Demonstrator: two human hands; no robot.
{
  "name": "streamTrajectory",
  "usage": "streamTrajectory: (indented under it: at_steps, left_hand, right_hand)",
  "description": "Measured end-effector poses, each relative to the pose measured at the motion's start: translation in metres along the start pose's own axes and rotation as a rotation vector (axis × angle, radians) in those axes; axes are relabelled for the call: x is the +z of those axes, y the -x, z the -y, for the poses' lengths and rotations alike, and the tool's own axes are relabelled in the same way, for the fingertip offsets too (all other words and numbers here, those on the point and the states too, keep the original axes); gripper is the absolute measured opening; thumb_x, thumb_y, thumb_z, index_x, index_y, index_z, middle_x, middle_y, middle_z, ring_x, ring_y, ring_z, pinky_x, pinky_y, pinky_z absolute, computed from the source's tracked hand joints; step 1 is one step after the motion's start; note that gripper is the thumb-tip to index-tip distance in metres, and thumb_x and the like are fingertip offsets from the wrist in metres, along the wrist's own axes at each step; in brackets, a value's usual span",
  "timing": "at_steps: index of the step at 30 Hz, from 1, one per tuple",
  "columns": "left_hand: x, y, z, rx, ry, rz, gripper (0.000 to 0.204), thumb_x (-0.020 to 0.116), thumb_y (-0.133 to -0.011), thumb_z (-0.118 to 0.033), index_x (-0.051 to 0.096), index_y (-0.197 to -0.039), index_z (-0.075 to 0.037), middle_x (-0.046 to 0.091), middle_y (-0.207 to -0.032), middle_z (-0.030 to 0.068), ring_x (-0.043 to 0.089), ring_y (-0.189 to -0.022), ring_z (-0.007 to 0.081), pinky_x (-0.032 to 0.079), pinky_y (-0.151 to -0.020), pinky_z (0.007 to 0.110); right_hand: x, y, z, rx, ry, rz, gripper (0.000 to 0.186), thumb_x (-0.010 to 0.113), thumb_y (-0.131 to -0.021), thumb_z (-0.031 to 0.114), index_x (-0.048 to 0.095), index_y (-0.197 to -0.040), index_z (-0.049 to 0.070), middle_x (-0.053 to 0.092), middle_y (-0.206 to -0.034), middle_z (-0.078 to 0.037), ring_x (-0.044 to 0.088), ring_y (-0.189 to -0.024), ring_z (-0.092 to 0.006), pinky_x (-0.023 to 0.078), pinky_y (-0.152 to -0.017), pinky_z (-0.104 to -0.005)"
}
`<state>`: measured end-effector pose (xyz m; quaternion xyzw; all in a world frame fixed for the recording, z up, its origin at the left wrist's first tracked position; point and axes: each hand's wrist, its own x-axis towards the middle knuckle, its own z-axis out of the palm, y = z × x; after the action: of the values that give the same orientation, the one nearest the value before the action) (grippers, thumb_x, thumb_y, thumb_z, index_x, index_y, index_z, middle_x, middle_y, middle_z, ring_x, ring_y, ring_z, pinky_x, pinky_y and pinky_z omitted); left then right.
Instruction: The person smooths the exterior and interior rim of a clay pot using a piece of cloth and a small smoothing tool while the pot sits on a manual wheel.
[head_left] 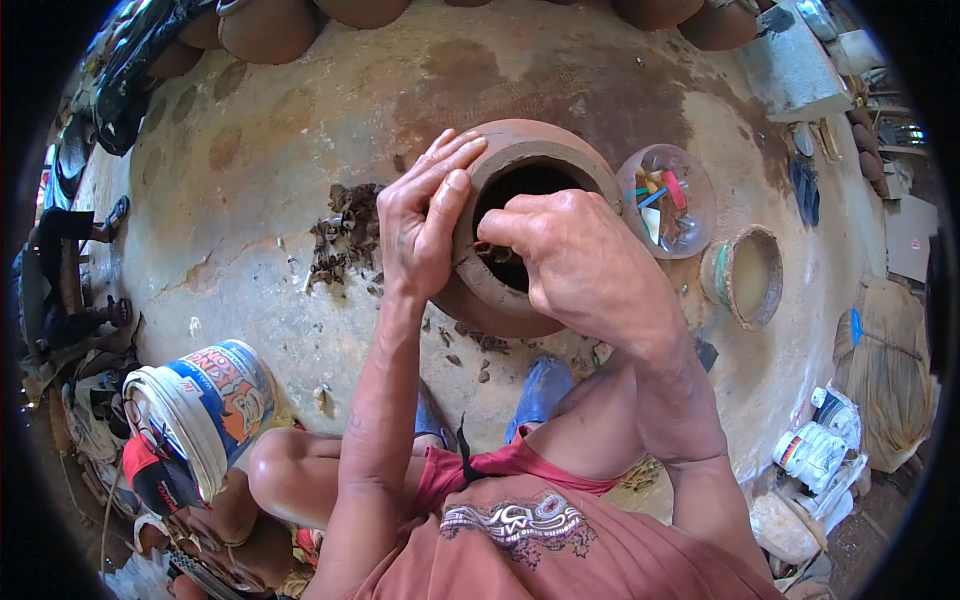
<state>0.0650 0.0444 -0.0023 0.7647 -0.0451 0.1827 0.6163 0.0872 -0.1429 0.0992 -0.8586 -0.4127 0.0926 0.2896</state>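
Note:
A brown clay pot (540, 134) with a thick rim and a dark mouth sits on the floor in front of me. My left hand (425, 215) lies against the left of its rim, fingers stretched along the outside and thumb on the edge. Over the mouth, my right hand (580, 260) is closed with its fingers reaching inside. What it grips is mostly hidden; a small reddish edge shows at the fingertips. Just below them is a curled brown strip (495, 253), like a clay shaving. Dark clay shavings (345, 225) lie heaped left of the pot.
Right of the pot stand a clear plastic bowl (651, 162) of small coloured pieces and a round basin (765, 315) of cloudy water. A white-and-blue bucket (225, 390) is at lower left. More clay pots (268, 32) line the far edge. Another person's legs (75, 270) show at far left.

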Motion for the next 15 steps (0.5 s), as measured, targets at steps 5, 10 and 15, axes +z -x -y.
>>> streamTrajectory:
  at_steps: [5,10,15]
  left_hand:
    - [-0.008,-0.024,0.006,-0.017,0.01,0.085,0.04,0.067,-0.1,-0.026,0.076,-0.128,0.0,0.075,-0.13,0.0213,0.068,-0.131,0.0313,0.049,-0.112,0.041]
    - [-0.005,-0.035,0.011,-0.143,0.122,0.085,0.041,0.065,-0.104,-0.029,0.075,-0.13,0.001,0.077,-0.125,0.017,0.071,-0.117,0.0223,0.053,-0.103,0.036]
    - [-0.013,-0.024,0.007,-0.167,0.138,0.009,0.043,0.059,-0.11,-0.031,0.074,-0.132,0.002,0.075,-0.132,0.0174,0.064,-0.131,0.0257,0.046,-0.113,0.039]
  right_hand:
    - [-0.003,0.0,0.002,0.001,0.005,0.05,0.015,0.063,-0.082,-0.001,0.071,-0.095,0.001,0.072,-0.091,-0.02,0.073,-0.092,-0.0414,0.058,-0.08,-0.051]
    - [-0.009,0.004,0.002,0.024,0.011,0.087,0.02,0.065,-0.081,-0.005,0.071,-0.099,0.002,0.071,-0.091,-0.02,0.071,-0.09,-0.0426,0.056,-0.078,-0.0503]
    - [-0.009,0.002,0.001,0.068,-0.009,-0.083,0.019,0.062,-0.086,-0.005,0.073,-0.101,0.0,0.072,-0.093,-0.022,0.071,-0.09,-0.0431,0.057,-0.079,-0.0492]
